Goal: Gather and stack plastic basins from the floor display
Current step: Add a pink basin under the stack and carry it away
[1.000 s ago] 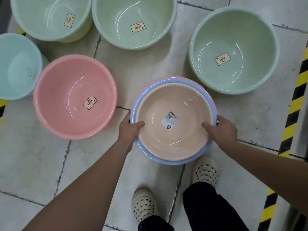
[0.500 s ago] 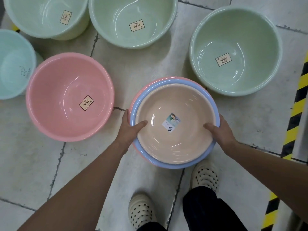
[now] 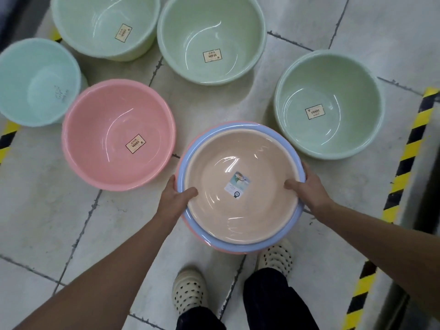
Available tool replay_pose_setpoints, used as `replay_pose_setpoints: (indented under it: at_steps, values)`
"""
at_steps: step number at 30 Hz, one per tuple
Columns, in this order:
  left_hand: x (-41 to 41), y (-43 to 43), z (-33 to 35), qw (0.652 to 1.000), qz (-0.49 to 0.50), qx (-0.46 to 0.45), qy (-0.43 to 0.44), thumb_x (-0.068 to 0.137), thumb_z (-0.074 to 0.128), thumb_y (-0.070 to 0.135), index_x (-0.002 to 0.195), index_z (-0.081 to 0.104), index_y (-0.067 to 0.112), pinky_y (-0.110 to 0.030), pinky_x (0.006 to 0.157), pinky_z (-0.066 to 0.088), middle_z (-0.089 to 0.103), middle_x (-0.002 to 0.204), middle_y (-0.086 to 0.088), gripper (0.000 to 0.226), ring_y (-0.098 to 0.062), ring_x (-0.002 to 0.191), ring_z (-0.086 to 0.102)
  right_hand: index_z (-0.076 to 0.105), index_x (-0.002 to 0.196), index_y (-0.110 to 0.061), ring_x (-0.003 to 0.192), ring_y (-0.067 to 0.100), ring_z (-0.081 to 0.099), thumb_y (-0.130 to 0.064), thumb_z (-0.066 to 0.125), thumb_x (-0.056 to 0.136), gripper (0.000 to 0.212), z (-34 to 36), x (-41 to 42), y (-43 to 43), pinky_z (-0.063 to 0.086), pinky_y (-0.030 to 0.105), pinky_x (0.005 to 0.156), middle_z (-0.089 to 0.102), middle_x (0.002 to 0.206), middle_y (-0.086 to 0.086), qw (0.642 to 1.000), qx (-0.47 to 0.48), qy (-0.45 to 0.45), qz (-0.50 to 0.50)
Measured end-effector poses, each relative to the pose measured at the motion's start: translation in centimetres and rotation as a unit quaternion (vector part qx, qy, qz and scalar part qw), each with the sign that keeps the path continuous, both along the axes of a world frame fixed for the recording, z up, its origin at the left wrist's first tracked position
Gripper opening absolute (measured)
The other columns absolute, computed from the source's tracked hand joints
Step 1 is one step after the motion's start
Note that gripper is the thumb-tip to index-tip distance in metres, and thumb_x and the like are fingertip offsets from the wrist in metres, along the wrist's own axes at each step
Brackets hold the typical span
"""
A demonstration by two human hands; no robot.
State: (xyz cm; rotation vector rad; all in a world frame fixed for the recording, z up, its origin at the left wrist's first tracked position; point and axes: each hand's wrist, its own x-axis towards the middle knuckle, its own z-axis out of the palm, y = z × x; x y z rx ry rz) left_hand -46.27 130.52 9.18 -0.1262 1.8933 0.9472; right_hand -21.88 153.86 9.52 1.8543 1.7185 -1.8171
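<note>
I hold a nested stack of basins [image 3: 240, 160] above the floor: a beige one inside a blue one, with a pink rim showing beneath. My left hand [image 3: 175, 197] grips the stack's left rim, thumb inside. My right hand [image 3: 308, 189] grips the right rim the same way. On the floor lie a pink basin [image 3: 104, 129] to the left, a light blue basin [image 3: 26, 77] at far left, and three pale green basins: one at top left [image 3: 95, 15], one at top middle [image 3: 226, 27], one at right [image 3: 345, 96].
The floor is pale tile [image 3: 47, 222] with dark grout lines. Yellow-and-black hazard tape [image 3: 404, 163] runs along the right side, and another strip [image 3: 7, 141] shows at the left edge. My feet in perforated cream clogs [image 3: 188, 291] stand below the stack.
The stack has risen slightly and sits closer to me, with both hands still on its rim. The view has pulled back, so the floor basins appear lower in the frame.
</note>
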Motion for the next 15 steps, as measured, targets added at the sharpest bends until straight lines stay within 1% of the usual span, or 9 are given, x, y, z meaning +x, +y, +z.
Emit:
replay_pose_setpoints:
  at_steps: [2,4,8,11,12,13,15]
  values:
    - [-1.1,-0.7,3.4,1.000,0.015,0.010,0.009,0.061,0.072,0.027,0.118,0.060,0.031,-0.038,0.087,0.056,0.071,0.111,0.001,0.058,-0.021,0.099,0.069,0.055,0.125,-0.034,0.098,0.012,0.065,-0.024,0.071,0.061,0.067,3.0,-1.8,0.0,0.053,0.031,0.077,0.068,0.110,-0.009,0.999,0.001,0.020,0.026]
    - [-2.7,-1.2,7.2,0.999,0.022,0.016,0.022,0.062,0.071,0.027,0.117,0.061,0.030,-0.038,0.085,0.056,0.072,0.107,0.001,0.056,-0.020,0.096,0.069,0.054,0.125,-0.034,0.098,0.008,0.064,-0.022,0.071,0.063,0.066,6.0,-4.0,0.1,0.050,0.027,0.073,0.067,0.110,-0.012,0.998,-0.004,0.035,0.050]
    - [-6.3,-2.5,14.6,0.997,0.059,0.019,0.051,0.062,0.071,0.025,0.115,0.061,0.025,-0.039,0.083,0.058,0.073,0.102,-0.002,0.053,-0.023,0.093,0.071,0.056,0.123,-0.032,0.102,0.016,0.064,-0.027,0.073,0.061,0.065,11.9,-9.3,0.2,0.051,0.037,0.079,0.067,0.109,-0.012,0.993,0.014,0.038,0.107]
    - [-8.9,-3.7,19.1,0.994,0.090,0.013,0.066,0.061,0.072,0.028,0.123,0.059,0.022,-0.042,0.086,0.058,0.073,0.105,-0.002,0.063,-0.024,0.096,0.071,0.055,0.125,-0.025,0.099,0.019,0.063,-0.038,0.074,0.053,0.075,16.3,-13.6,0.2,0.049,0.037,0.080,0.066,0.110,-0.003,0.987,0.020,0.054,0.151]
    - [-9.6,-4.2,20.5,0.992,0.101,0.017,0.072,0.061,0.072,0.027,0.121,0.061,0.022,-0.042,0.087,0.058,0.074,0.104,-0.002,0.061,-0.024,0.095,0.071,0.055,0.125,-0.022,0.098,0.018,0.063,-0.037,0.073,0.052,0.077,17.7,-15.0,0.1,0.050,0.036,0.079,0.066,0.111,0.001,0.985,0.021,0.058,0.164]
    - [-10.3,-4.8,21.8,0.991,0.111,0.019,0.078,0.061,0.072,0.025,0.117,0.063,0.022,-0.043,0.087,0.058,0.075,0.102,-0.002,0.056,-0.024,0.094,0.072,0.055,0.125,-0.021,0.098,0.019,0.064,-0.033,0.072,0.054,0.073,18.9,-16.4,0.1,0.051,0.036,0.078,0.066,0.111,0.002,0.983,0.019,0.061,0.175]
    - [-11.5,-5.9,24.1,0.987,0.135,0.018,0.087,0.060,0.071,0.025,0.111,0.064,0.020,-0.043,0.087,0.058,0.075,0.100,-0.003,0.052,-0.024,0.093,0.072,0.054,0.124,-0.026,0.101,0.022,0.065,-0.030,0.071,0.057,0.070,20.9,-18.9,-0.1,0.053,0.040,0.082,0.068,0.111,0.000,0.977,0.022,0.061,0.205]
